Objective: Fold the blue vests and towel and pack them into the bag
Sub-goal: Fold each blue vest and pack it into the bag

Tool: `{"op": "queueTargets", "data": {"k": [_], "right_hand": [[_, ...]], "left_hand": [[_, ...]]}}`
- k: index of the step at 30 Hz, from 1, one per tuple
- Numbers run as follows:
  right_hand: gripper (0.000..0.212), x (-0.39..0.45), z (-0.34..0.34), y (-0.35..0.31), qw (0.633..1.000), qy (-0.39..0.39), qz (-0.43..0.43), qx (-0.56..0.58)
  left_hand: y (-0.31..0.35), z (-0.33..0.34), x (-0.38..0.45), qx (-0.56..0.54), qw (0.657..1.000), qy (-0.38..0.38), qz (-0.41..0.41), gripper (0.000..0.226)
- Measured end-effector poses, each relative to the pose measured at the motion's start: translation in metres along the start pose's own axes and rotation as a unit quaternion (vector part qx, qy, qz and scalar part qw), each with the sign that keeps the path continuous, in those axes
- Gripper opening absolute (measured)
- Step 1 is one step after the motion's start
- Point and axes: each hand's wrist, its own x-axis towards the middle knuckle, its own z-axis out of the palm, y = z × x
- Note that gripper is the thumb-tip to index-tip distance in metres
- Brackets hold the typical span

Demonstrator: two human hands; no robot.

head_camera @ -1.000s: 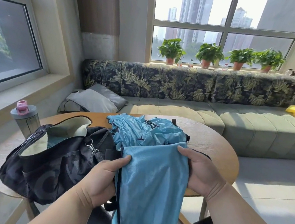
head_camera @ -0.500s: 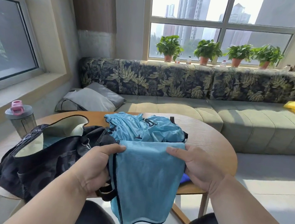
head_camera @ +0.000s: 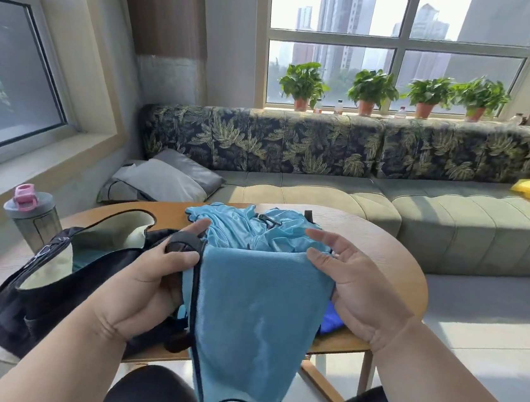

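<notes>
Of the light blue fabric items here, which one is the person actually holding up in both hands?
The matte blue towel, hanging between the left hand and right hand. The shiny blue vests lie crumpled on the table behind it.

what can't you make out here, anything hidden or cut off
Head view only:
- Inside of the black duffel bag: only pale lining and a sliver of teal show; its own wall hides the rest.
- Crumpled shiny blue vests: count unclear, bunched together.
- Dark blue item on the round wooden table: mostly behind the hanging light blue towel and right hand.
- Left hand: fingers behind the towel's edge are hidden.
</notes>
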Motion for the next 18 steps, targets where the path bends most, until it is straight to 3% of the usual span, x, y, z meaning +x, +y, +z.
{"op": "queueTargets", "data": {"k": [3, 5, 8, 12, 15, 18], "right_hand": [[0.041, -0.001, 0.005, 0.006, 0.999, 0.009, 0.004, 0.034], [0.033, -0.004, 0.009, 0.008, 0.998, -0.004, 0.014, 0.065], [0.029, -0.007, 0.017, 0.009, 0.994, -0.018, 0.031, 0.103], [0.028, -0.007, 0.024, 0.007, 0.990, -0.024, 0.041, 0.134], [0.027, -0.008, 0.025, 0.007, 0.990, -0.020, 0.044, 0.135], [0.028, -0.008, 0.029, 0.008, 0.988, -0.016, 0.046, 0.145]], "left_hand": [[-0.011, -0.011, -0.004, -0.110, 0.988, -0.106, 0.004, 0.097], [-0.022, -0.022, -0.003, -0.179, 0.974, -0.135, 0.019, 0.094], [-0.026, -0.026, -0.003, -0.227, 0.964, -0.137, -0.001, 0.092], [-0.023, -0.042, 0.004, -0.278, 0.955, -0.098, -0.030, 0.062], [-0.020, -0.030, 0.007, -0.260, 0.964, -0.055, -0.013, 0.066], [-0.012, -0.020, 0.004, -0.239, 0.965, -0.111, 0.003, 0.069]]}}
